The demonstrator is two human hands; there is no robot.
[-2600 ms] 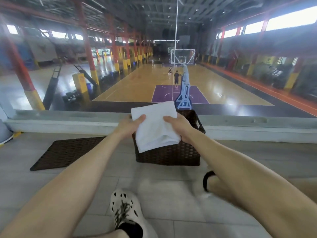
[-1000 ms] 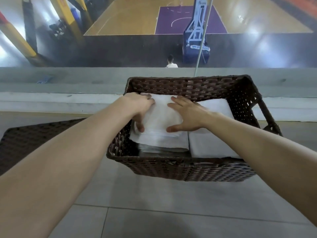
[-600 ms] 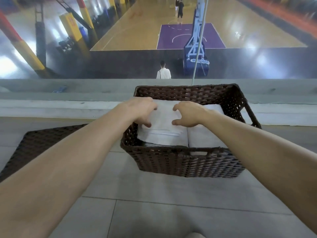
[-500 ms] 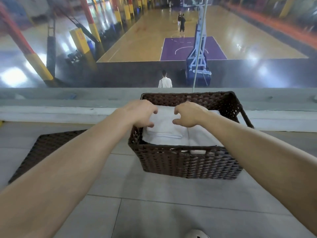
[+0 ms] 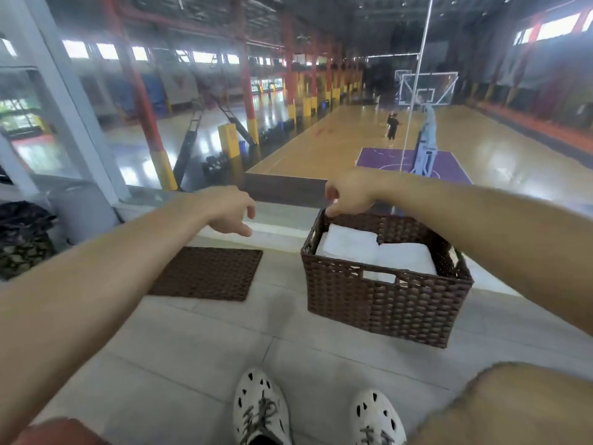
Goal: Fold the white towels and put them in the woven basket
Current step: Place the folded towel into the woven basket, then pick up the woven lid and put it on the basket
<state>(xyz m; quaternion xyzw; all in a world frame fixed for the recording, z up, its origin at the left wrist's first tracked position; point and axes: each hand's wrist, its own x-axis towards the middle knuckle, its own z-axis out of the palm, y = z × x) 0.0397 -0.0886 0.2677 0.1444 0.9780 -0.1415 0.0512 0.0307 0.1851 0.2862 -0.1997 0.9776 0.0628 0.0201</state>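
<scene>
The dark brown woven basket (image 5: 385,306) stands on the tiled floor at the right. Inside it lie folded white towels in two piles, a left pile (image 5: 349,244) and a right pile (image 5: 406,258). My right hand (image 5: 349,195) hovers at the basket's far left corner, fingers curled downward with nothing seen in them, fingertips right at the rim. My left hand (image 5: 227,213) is in the air to the left of the basket, fingers loosely spread and empty.
A flat brown woven panel (image 5: 208,273) lies on the floor left of the basket. A low ledge (image 5: 276,228) with a glass wall runs behind both. A dark bag (image 5: 22,239) sits far left. My white shoes (image 5: 260,409) are at the bottom.
Both hands set the folded towel on the left pile in the basket, let go and lifted out. The left hand has swung left. The view has risen and turned left.
</scene>
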